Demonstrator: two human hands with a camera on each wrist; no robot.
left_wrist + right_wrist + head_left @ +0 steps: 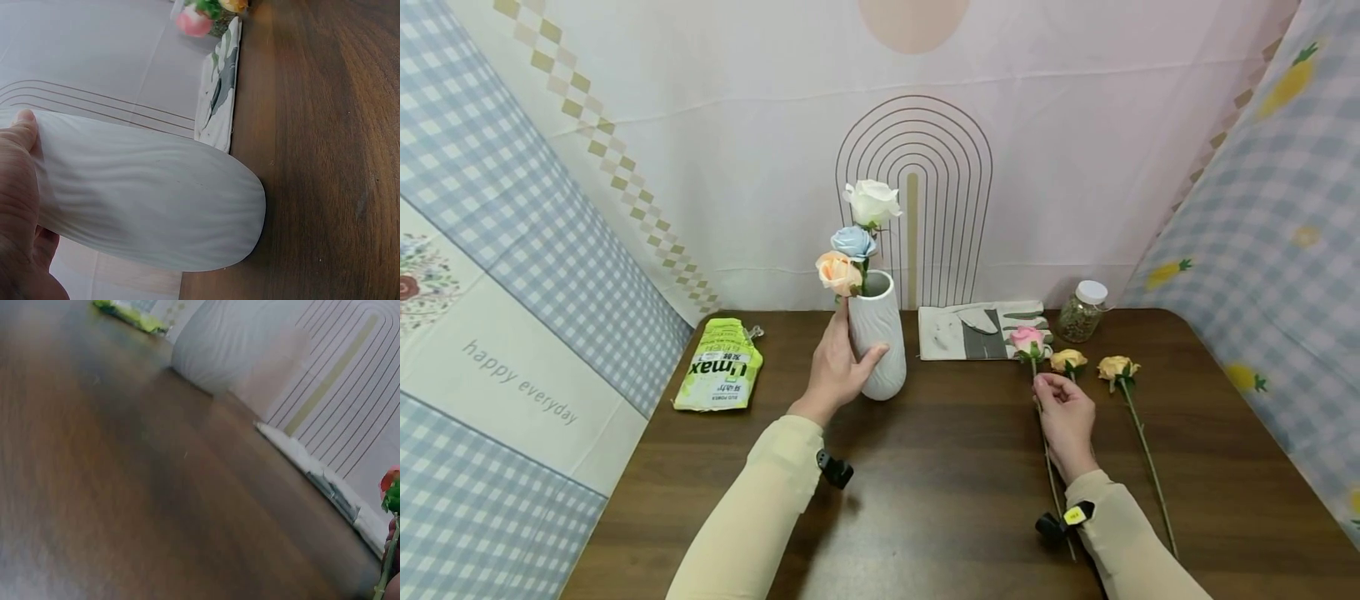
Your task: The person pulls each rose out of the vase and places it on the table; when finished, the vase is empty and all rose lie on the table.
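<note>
While a white ribbed vase (883, 354) is grasped at its left side by the left hand (838, 367), its thumb laid across the near face, a pink rose (1027, 340) is pinched by the stem, just below the bloom, between the thumb and fingers of the right hand (1066, 417). The vase is stood on the dark wooden table (925, 500), toward the far edge and left of the pink rose. Three roses are held in it, all leaned to the left of its mouth: a white rose (872, 202) highest, a light blue rose (853, 242) below it, and a peach rose (838, 273) lowest.

The pink bloom is seen in front of a folded white cloth (951, 333) (printed with grey and green leaf shapes), and its stem is extended toward the near side; whether it is raised off the table cannot be told. Just right of it, a yellow rose (1067, 360) is partly hidden by the right hand, and a second yellow rose (1118, 367) is laid farther right. A white-lidded jar (1078, 321) is placed at the far right, and a green and white pouch (718, 371) is set down at the far left.
</note>
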